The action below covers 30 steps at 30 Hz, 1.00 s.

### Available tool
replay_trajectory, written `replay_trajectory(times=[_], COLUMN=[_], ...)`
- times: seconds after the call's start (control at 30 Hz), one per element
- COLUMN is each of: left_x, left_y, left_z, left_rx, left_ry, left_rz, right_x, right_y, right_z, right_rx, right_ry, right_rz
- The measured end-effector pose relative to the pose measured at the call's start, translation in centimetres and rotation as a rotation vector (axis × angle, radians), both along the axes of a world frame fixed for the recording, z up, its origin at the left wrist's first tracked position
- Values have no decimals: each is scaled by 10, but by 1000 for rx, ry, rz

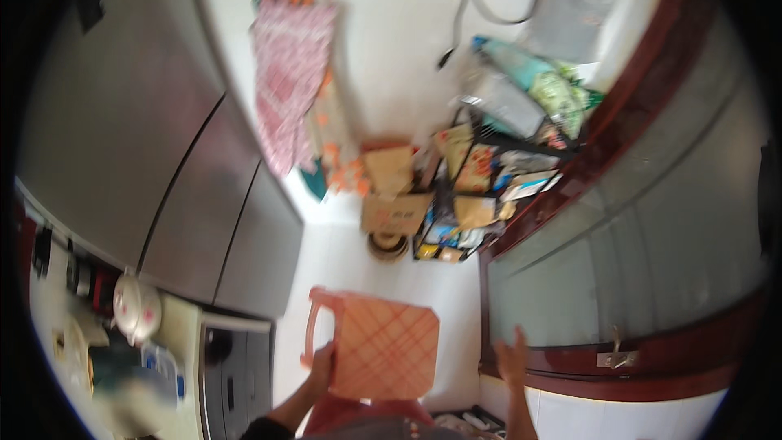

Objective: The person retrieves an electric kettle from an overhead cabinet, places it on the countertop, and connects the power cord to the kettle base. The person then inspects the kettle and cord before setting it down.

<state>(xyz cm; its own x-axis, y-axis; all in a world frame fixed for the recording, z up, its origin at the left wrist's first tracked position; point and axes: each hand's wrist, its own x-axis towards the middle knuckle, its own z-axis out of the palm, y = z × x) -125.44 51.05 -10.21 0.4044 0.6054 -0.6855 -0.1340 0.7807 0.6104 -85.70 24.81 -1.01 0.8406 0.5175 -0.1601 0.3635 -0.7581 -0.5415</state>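
Observation:
An orange plastic stool (pixel 386 346) with a criss-cross pattern on its seat is in front of me, its legs showing on the left side. My left hand (pixel 322 365) is closed on the stool's left edge, with the fingers partly hidden by it. Out to the right, apart from the stool, my right hand (pixel 511 356) holds nothing and has its fingers spread. It is close to the dark red door frame (pixel 562 358). Directly below the stool, a red surface (pixel 346 414) shows at my body; I cannot tell what it is.
A black wire rack (pixel 468 195) with packages and bags stands at the far wall, beside cardboard boxes (pixel 397 213). A grey refrigerator (pixel 204 187) rises on the left, near a counter (pixel 181 334) with a white pot. On the right is a glass-panelled door (pixel 619 269) with a handle.

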Motion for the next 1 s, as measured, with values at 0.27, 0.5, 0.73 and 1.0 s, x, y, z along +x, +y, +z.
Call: replay_trajectory(times=[0.27, 0.5, 0.73, 1.0], left_x=[-57, -130, -188, -226], left_y=[-15, -12, 11, 47], left_z=[-3, -78, -171, -255], left_rx=[19, -62, -170, -97], left_ry=[133, 188, 328, 439], left_rz=[63, 105, 72, 18], right_x=[-162, -211, -277, -323], right_y=[106, 152, 186, 227], right_z=[-82, -148, -247, -330], right_rx=[525, 446, 417, 422], right_ry=[1376, 1550, 1585, 1585], right_rz=[38, -48, 38, -14])
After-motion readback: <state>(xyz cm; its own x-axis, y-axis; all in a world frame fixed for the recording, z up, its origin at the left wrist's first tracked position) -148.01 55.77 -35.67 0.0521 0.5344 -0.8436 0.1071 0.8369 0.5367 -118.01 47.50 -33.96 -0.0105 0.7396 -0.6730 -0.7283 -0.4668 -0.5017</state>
